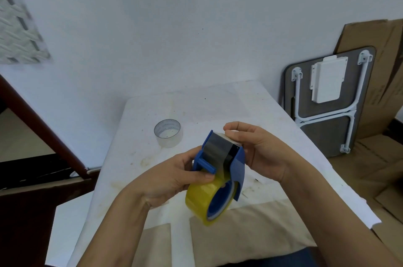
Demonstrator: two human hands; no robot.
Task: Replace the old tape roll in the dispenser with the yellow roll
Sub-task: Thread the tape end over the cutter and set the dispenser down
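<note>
Blue plastic tape dispenser (pixel 220 157) — held above the worktop, tilted, its grey front plate facing up. Glossy translucent yellow tape roll (pixel 207 199) — seated on the dispenser's blue hub at the lower end, standing on edge. Nearly spent clear tape roll (pixel 168 133) — lying flat on the white worktop, well apart to the upper left.

One head-worn view.
I look forward and down, close over the desk (pixel 218 105), toward the wall (pixel 196 15).
</note>
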